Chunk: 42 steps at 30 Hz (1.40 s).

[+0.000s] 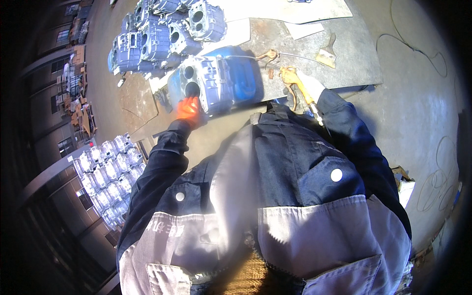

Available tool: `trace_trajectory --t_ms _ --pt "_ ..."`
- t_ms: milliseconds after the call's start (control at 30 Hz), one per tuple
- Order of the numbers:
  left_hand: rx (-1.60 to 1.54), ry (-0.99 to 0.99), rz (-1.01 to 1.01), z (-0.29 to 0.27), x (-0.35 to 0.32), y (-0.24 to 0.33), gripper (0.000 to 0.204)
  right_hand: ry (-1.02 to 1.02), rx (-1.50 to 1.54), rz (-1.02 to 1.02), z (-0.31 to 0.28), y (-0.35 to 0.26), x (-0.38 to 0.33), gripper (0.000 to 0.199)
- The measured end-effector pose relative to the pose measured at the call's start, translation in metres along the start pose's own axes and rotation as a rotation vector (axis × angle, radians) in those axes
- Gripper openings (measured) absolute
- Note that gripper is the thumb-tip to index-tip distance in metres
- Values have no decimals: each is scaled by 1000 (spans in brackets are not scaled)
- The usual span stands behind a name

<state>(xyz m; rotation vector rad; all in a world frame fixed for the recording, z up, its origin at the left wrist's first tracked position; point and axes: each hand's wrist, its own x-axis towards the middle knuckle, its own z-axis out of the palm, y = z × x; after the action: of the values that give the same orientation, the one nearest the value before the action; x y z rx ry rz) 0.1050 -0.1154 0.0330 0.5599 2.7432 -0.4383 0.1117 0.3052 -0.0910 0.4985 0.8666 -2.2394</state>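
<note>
A grey cast-metal housing with round bores stands on the steel workbench, leaning against a blue plastic can. My left hand, in an orange glove, presses against the housing's lower left edge. My right hand, in a pale glove, grips the handle of a thin metal air gun whose long nozzle points left toward the housing. A hose runs from the gun down past my right sleeve.
More grey housings crowd the bench's far left. Another batch of castings fills a rack low on the left. A brush and paper sheets lie on the bench. Cables curl on the concrete floor.
</note>
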Motion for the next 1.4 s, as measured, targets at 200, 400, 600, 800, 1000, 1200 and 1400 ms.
trace_trajectory --t_ms 200,400,600,800,1000,1200,1400 --pt "9 -15 -15 0 0 1 35 -176 61 -107 -30 26 0 36" --pt "-14 -5 2 -5 -1 1 35 -75 120 32 -49 43 15 41" --pt "-5 19 4 -2 -1 1 39 -107 279 104 -33 34 1 33" --pt "43 64 36 4 -3 -1 42 -133 282 172 -8 17 -16 27" --pt "47 16 26 3 0 -2 42 -202 212 100 -29 32 2 30" --pt "56 -63 17 -4 1 -1 46 -40 -6 -32 -51 39 13 48" --pt "89 8 16 -2 -1 2 44 -242 212 -33 -23 22 -16 37"
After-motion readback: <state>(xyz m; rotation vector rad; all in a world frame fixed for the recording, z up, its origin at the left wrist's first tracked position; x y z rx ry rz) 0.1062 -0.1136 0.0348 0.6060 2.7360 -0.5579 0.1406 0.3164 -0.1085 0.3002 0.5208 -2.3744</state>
